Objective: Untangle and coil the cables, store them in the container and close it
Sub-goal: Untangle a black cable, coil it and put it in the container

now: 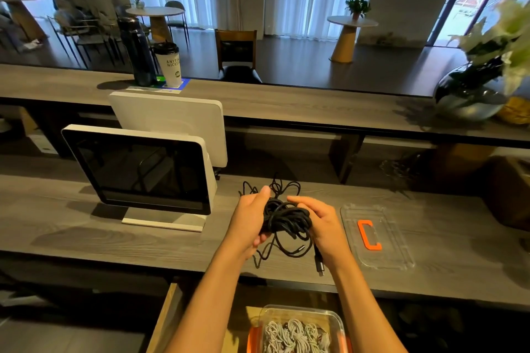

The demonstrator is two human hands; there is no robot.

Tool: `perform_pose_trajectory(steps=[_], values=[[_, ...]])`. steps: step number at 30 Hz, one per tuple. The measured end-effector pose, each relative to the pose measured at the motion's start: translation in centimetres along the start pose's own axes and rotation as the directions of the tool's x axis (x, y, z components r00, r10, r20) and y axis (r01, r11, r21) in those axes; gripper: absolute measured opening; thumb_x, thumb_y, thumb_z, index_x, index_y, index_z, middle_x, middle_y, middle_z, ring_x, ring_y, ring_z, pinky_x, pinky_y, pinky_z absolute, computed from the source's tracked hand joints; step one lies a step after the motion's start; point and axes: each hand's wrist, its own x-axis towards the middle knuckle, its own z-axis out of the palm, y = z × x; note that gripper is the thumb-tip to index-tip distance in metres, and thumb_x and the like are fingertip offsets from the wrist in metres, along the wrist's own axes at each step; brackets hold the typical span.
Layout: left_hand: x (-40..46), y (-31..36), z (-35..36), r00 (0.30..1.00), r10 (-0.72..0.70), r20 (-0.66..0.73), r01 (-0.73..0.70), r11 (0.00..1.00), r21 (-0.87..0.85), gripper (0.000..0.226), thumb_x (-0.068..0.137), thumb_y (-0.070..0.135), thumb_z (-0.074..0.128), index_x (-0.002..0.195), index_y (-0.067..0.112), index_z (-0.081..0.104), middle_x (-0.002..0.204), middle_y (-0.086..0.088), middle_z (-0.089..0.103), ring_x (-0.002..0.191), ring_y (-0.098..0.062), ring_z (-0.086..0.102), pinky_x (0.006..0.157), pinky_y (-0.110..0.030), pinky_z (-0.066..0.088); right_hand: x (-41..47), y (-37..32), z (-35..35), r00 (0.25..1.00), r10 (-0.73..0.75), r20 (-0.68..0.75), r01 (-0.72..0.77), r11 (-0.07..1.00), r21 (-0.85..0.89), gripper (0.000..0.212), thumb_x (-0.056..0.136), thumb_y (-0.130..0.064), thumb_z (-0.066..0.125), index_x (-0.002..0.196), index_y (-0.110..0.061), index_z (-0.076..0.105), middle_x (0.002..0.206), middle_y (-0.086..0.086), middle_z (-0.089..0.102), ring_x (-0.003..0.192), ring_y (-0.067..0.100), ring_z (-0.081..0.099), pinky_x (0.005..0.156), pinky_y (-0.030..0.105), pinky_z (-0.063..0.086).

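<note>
Black cable bundle (286, 216) gripped by curled left hand (251, 218), right hand (319, 221) likewise

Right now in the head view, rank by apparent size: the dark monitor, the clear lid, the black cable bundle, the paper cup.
1. Monitor
2. Clear lid
3. Black cable bundle
4. Paper cup, though it stands farther away.

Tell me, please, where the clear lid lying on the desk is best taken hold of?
Probably by the orange handle on top of the clear lid, coming from above: the lid lies flat on the desk, its thin rim low against the wood.
</note>
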Motion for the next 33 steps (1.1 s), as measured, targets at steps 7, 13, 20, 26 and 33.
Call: perform_pose_trajectory(steps=[7, 13, 20, 26, 33], values=[[0.8, -0.7, 0.6, 0.959, -0.282, -0.028, 0.238, 0.855, -0.46, 0.042, 0.104, 0.042, 0.045, 0.113, 0.003, 0.057, 0.07, -0.009, 0.058, 0.039, -0.009, 0.041, 0.029, -0.017, 0.028, 0.2, 1.0, 0.6, 0.971, -0.045, 0.233, 0.043, 0.999, 0.012, 0.054, 0.079, -0.041, 0.059, 0.126, -0.016, 0.062, 0.12, -0.005, 0.069, 0.118, 0.015, 0.06, 0.095, 0.022, 0.048], [0.9, -0.9, 1.9, 0.942, -0.217, -0.256, 0.113, 0.923, -0.367, 0.039, 0.104, 0.044, 0.043, 0.102, 0.009, 0.061, 0.071, -0.01, 0.059, 0.04, -0.01, 0.044, 0.033, -0.02, 0.031, -0.1, 1.1, 3.2, 0.991, 0.006, -0.137, -0.023, 0.993, -0.119, 0.01, 0.093, -0.031, 0.064, 0.088, -0.031, 0.072, 0.075, -0.01, 0.071, 0.07, 0.005, 0.063, 0.066, 0.019, 0.047], [0.7, -1.3, 1.9, 0.852, 0.12, -0.509, -0.146, 0.989, -0.012, 0.047, 0.104, 0.037, 0.044, 0.068, 0.009, 0.056, 0.059, -0.008, 0.053, 0.05, -0.019, 0.054, 0.043, -0.032, 0.047, 0.0, 1.2, 5.6, 0.938, 0.217, -0.269, -0.252, 0.962, -0.106, 0.054, 0.1, -0.036, 0.053, 0.05, -0.014, 0.053, 0.039, -0.01, 0.035, 0.038, 0.005, 0.029, 0.046, 0.028, 0.026], [1.2, -1.3, 0.8, 0.776, 0.346, -0.527, -0.196, 0.927, 0.32, 0.05, 0.106, 0.034, 0.042, 0.061, 0.014, 0.049, 0.054, -0.001, 0.047, 0.05, -0.013, 0.049, 0.043, -0.02, 0.036, -0.5, 0.6, 5.7, 0.881, 0.467, -0.084, -0.472, 0.879, -0.068, 0.058, 0.104, -0.049, 0.039, 0.07, -0.017, 0.073, 0.045, -0.007, 0.042, 0.039, 0.006, 0.035, 0.046, 0.023, 0.028], [2.2, -1.2, -1.0, 0.706, 0.546, -0.45, -0.171, 0.749, 0.64, 0.046, 0.105, 0.039, 0.042, 0.063, 0.019, 0.046, 0.055, 0.002, 0.046, 0.052, -0.013, 0.047, 0.048, -0.027, 0.035, -1.6, -0.6, 4.5, 0.87, 0.323, 0.373, -0.058, 0.818, -0.572, 0.016, 0.104, -0.027, 0.048, 0.097, -0.024, 0.061, 0.068, -0.004, 0.06, 0.057, 0.001, 0.053, 0.059, 0.019, 0.045]])
